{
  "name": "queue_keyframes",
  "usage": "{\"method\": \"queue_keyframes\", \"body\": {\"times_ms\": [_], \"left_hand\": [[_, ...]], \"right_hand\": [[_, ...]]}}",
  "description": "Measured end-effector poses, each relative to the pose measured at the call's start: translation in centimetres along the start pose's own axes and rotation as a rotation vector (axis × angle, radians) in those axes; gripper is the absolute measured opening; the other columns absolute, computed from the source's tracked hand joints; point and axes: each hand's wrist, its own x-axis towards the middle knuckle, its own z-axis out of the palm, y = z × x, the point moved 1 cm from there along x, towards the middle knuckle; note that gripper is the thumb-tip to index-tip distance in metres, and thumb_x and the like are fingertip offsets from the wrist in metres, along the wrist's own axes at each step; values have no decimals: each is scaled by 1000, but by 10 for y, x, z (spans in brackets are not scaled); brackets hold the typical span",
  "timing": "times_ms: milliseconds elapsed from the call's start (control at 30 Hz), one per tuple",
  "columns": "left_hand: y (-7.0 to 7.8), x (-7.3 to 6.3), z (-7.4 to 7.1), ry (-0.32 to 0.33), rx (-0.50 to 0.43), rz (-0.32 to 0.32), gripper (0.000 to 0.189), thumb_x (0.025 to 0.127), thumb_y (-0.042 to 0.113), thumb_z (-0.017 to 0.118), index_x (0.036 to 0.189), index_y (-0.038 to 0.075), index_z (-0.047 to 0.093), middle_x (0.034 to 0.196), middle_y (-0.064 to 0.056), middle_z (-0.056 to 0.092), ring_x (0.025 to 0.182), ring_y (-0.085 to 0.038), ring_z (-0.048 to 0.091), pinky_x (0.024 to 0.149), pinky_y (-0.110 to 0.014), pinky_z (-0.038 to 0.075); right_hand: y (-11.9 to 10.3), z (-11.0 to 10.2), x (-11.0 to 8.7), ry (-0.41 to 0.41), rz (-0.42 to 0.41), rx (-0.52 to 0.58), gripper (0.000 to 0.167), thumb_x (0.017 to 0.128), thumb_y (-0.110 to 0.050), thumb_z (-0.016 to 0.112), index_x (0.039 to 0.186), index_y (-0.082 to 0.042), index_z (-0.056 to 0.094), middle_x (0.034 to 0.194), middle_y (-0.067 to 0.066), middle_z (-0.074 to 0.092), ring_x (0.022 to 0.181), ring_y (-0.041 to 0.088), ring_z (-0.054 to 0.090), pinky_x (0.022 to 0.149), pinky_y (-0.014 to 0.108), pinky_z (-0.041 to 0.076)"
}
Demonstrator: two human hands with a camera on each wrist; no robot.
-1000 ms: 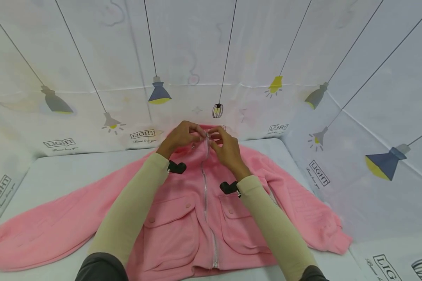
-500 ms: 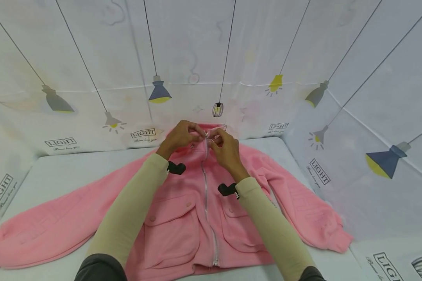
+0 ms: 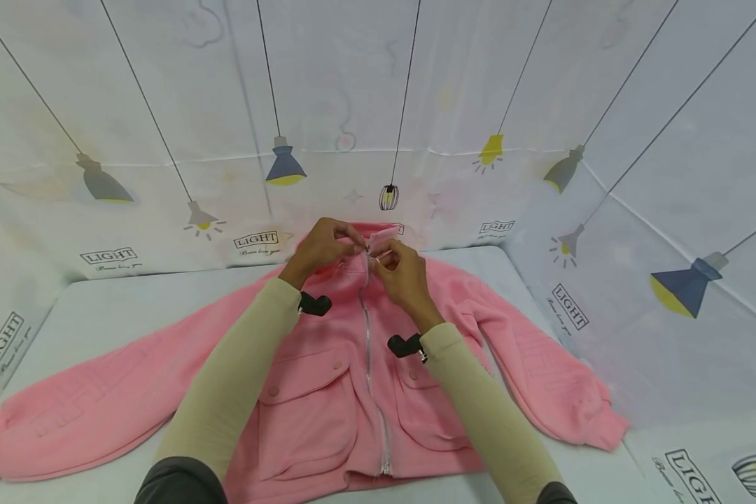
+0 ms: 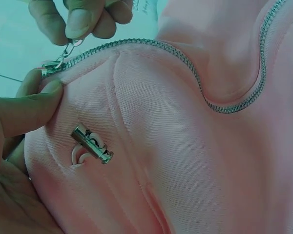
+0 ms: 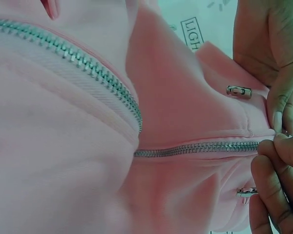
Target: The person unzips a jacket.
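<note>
A pink jacket [image 3: 309, 434] lies front up, its metal zipper [image 3: 368, 350] running closed from hem to collar. At the collar top my left hand [image 3: 323, 248] pinches the collar edge beside the zipper end; its thumb presses the fabric in the left wrist view. My right hand [image 3: 404, 276] pinches the small pull tab [image 4: 72, 46] that hangs from the zipper slider [image 4: 51, 67]. Both hands' fingertips nearly meet there. A metal cord stopper [image 4: 92, 145] sticks out of the collar just below the left thumb, and a second cord stopper [image 5: 246, 192] shows near the right fingers.
The jacket's sleeves spread to both sides over a white-covered table [image 3: 126, 308]. Flap pockets [image 3: 309, 413] sit on the front. Behind and to the right rise white sheets [image 3: 353, 84] printed with hanging lamps.
My right hand has come slightly down toward the jacket, with the zipper top shifting a little with it. The left hand stays nearly in place on the collar.
</note>
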Motion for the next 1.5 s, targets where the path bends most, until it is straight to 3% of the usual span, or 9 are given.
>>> {"method": "queue_keyframes", "body": {"times_ms": [167,800,1033,1367,1500], "left_hand": [[-2,0,0,13,8,-13,11,98,0,71,103,0,80,113,-18,77,88,-23,67,70,-31,56],[-3,-1,-3,55,44,30,9,96,3,73,101,2,81,110,-16,78,103,-30,68,74,-28,56],[-3,-3,-5,70,23,4,9,97,5,73,100,3,80,109,-15,78,96,-27,70,77,-33,60],[-4,-4,-8,94,10,-25,9,98,5,73,102,5,81,115,-13,76,88,-24,69,74,-34,60],[-2,-6,-11,119,-8,-12,9,97,2,72,101,2,80,112,-15,77,92,-24,71,76,-33,60]], "right_hand": [[3,2,-3,-1,5,-2,10,96,-15,79,104,-15,74,81,2,76,76,15,71,70,29,56],[6,3,-13,-27,11,16,11,96,-17,81,105,-16,75,81,3,79,76,17,76,62,31,55],[8,3,-18,-44,31,34,12,97,-17,80,107,-18,75,85,11,80,82,29,78,62,32,53],[12,5,-24,-39,22,10,8,97,-18,79,104,-19,76,82,4,79,77,19,76,64,31,56],[15,7,-26,-32,27,-9,9,95,-17,81,102,-20,76,79,1,77,74,14,72,65,31,56]]}}
